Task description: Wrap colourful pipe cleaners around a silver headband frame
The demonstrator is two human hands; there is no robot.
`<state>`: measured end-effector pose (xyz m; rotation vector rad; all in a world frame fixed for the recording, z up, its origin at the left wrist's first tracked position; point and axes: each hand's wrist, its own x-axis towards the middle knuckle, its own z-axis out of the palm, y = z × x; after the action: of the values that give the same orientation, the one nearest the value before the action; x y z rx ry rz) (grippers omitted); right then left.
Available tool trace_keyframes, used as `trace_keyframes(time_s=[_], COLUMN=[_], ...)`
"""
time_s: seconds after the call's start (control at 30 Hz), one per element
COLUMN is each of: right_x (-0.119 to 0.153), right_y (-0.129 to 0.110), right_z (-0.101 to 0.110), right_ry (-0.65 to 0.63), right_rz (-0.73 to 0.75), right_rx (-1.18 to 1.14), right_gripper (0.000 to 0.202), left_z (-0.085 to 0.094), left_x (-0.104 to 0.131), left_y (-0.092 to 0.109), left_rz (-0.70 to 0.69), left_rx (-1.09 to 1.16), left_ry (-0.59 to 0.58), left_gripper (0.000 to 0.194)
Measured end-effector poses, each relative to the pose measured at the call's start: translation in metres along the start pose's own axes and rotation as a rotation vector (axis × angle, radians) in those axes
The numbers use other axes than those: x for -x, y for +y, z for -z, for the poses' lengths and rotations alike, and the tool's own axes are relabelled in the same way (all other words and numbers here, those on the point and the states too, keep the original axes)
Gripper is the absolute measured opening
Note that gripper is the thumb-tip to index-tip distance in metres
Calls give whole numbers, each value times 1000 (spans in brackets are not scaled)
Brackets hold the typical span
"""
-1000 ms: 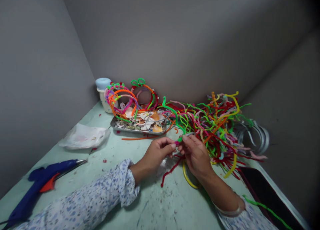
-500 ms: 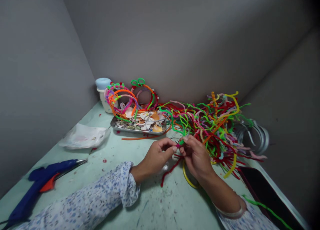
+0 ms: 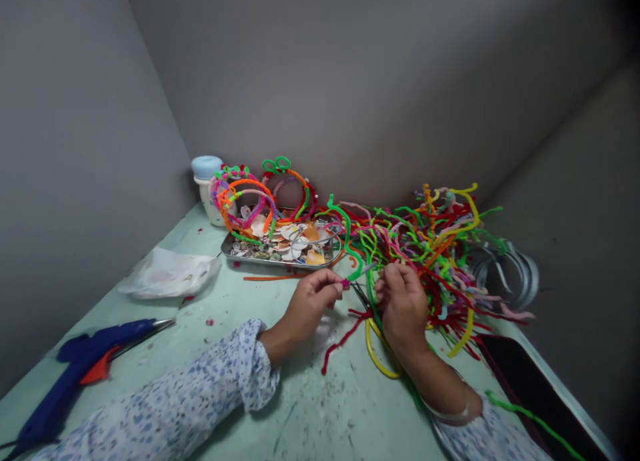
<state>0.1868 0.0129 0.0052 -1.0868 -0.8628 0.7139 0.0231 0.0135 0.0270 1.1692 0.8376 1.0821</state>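
My left hand [image 3: 314, 303] pinches a small magenta piece [image 3: 345, 283] at its fingertips. From that piece a wavy green pipe cleaner [image 3: 349, 237] rises toward the back, with a thin grey strip [image 3: 369, 267] beside it. My right hand [image 3: 404, 306] is closed just to the right, apart from the left; its fingertips are curled together, and what they hold, if anything, is too small to make out. Between the hands, dark scissors [image 3: 361, 295] lie partly hidden. A dark red pipe cleaner [image 3: 340, 346] and a yellow loop [image 3: 375, 357] rest on the table below.
Shells fill a metal tray [image 3: 270, 267], with decorated headbands [image 3: 245, 194] on it. A tangled pipe cleaner pile [image 3: 430, 247] spreads right, near metal bands [image 3: 520, 274] and a black phone [image 3: 540, 394]. At left are a blue glue gun [image 3: 90, 354], plastic bag [image 3: 167, 274] and lidded jar [image 3: 207, 187].
My right hand has moved right, away from the magenta piece and my left hand. The green pipe cleaner now stands more upright, and the grey strip and scissors show between the hands.
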Motion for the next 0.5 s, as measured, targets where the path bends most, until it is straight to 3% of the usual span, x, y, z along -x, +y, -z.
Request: trace_keyframes(time_s=[0.07, 0.13, 0.27, 0.4, 0.5], right_x=[-1, -2, -2, -4, -5], right_y=[0, -1, 3, 8, 8], right_z=[2, 2, 2, 4, 5], right_ry=[55, 30, -126, -89, -68], right_rz=[157, 238, 191, 197, 258], right_rx=[161, 283, 356, 395, 423], right_gripper=[28, 33, 31, 28, 25], left_z=[2, 3, 5, 5, 6], left_x=[-1, -1, -1, -2, -2], left_y=[-1, -2, -1, 4, 7], left_rz=[-5, -17, -35, -104, -239], left_rx=[-17, -31, -62, -189, -377], left_ry=[-5, -16, -27, 26, 121], left_gripper=[11, 10, 10, 13, 16])
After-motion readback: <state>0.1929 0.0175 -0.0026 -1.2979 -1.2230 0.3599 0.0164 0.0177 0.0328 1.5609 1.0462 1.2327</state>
